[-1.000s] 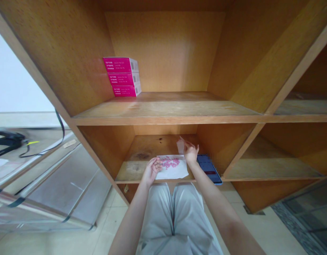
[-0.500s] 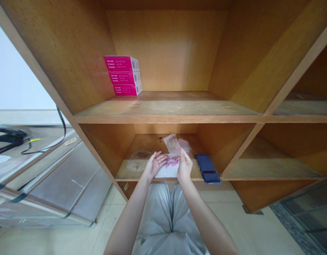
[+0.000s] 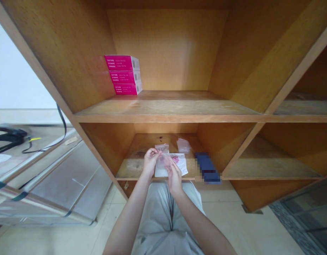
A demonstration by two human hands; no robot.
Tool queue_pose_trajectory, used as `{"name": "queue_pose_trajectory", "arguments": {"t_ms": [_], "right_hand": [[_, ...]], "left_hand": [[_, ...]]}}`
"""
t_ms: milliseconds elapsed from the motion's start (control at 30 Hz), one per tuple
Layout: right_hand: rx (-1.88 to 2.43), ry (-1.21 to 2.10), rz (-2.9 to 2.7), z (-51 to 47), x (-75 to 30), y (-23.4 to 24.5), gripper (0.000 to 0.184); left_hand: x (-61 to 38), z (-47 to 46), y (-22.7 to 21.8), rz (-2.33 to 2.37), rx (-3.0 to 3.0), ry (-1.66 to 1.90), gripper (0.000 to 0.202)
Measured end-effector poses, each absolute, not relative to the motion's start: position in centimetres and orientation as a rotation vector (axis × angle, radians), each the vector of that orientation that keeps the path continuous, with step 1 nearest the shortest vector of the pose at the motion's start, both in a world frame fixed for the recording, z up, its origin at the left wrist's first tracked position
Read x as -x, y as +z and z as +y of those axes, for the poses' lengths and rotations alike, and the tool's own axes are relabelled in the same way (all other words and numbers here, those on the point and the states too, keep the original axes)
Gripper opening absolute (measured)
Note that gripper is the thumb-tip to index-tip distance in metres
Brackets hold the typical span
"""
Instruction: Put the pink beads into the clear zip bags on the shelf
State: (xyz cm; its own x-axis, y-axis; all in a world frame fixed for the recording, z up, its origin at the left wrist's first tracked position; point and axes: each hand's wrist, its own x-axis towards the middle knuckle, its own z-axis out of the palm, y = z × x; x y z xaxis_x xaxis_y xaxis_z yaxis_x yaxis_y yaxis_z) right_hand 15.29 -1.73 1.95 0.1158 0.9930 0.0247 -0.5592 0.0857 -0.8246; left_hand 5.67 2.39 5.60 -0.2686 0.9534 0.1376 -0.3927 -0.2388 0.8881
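Observation:
My left hand [image 3: 150, 160] and my right hand [image 3: 173, 174] both pinch a small clear plastic bag [image 3: 162, 153] over the lower shelf [image 3: 131, 166]. Under the bag lies a white paper sheet [image 3: 179, 166] with several small pink beads [image 3: 175, 159] on it. A second clear bag [image 3: 183, 145] rests further back on the same shelf.
A dark phone [image 3: 208, 167] lies at the right of the lower shelf's front edge. Three pink boxes [image 3: 124, 74] are stacked at the left of the upper shelf. On the floor to the left are wrapped flat panels [image 3: 46, 187] and a black cable [image 3: 9, 136].
My right hand brought a clear bag from the back of the shelf toward me. My left hand rose off the paper and took hold of the bag too.

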Motion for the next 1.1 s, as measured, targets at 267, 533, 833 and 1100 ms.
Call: {"name": "queue_pose_trajectory", "arguments": {"t_ms": [267,533,833,1100], "right_hand": [[0.739,1.297,-0.807,0.3,-16.3,4.0,0.031],[0.707,1.222,-1.02,0.7,-16.5,5.0,0.031],[0.761,1.081,-1.215,1.0,-16.7,5.0,0.022],[0.8,0.946,-1.423,2.0,-17.2,4.6,0.015]], "left_hand": [[-4.4,2.4,6.6,1.221,-1.479,1.512,0.021],[-4.5,2.1,7.9,1.057,-1.57,1.526,0.008],[-4.3,2.2,8.0,1.083,-1.483,1.519,0.009],[-4.0,2.3,7.5,1.095,-1.601,1.514,0.011]]}}
